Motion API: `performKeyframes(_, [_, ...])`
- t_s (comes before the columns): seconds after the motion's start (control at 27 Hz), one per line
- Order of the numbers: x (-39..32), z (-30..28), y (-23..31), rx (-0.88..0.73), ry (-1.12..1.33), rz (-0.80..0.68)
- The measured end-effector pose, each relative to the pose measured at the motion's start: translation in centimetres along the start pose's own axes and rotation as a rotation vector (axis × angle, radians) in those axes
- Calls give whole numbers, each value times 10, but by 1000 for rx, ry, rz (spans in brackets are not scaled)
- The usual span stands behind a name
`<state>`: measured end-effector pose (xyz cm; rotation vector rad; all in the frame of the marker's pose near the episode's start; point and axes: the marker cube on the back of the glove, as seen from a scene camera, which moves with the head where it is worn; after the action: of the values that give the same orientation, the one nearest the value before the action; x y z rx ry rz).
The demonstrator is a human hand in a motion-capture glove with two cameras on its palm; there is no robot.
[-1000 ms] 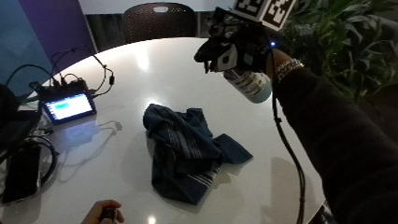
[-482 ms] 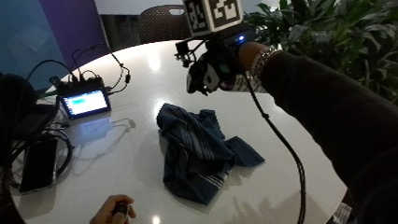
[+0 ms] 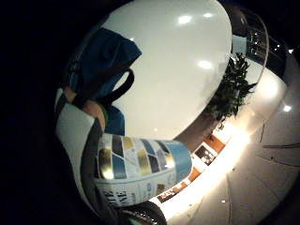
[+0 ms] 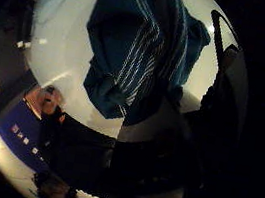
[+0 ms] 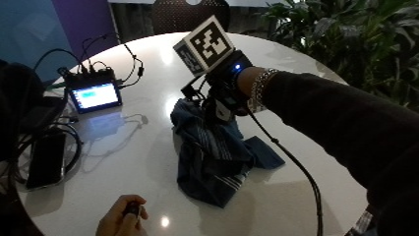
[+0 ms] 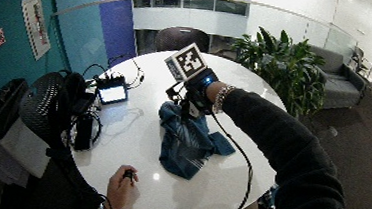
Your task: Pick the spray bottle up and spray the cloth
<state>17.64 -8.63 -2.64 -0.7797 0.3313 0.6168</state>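
The round white surface carries a crumpled blue striped cloth near its middle. Just above the cloth's far end hangs the gloved right hand; its grip is curled around the spray bottle.

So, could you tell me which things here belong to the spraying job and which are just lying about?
Job: spray bottle, held in the gloved right hand; blue striped cloth.
Lying about: small lit screen, phone, cables, plant.
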Motion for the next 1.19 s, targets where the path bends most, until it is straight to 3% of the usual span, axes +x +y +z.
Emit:
performKeyframes(0.19, [-2,2,-2,0,-29,-17])
performKeyframes(0.48, [1,-46,11,188,-239,-98])
performKeyframes(0.89, [-50,-133,44,535,-992,-518])
performKeyframes(1.19, [-114,-85,-15,753,-1417,-576])
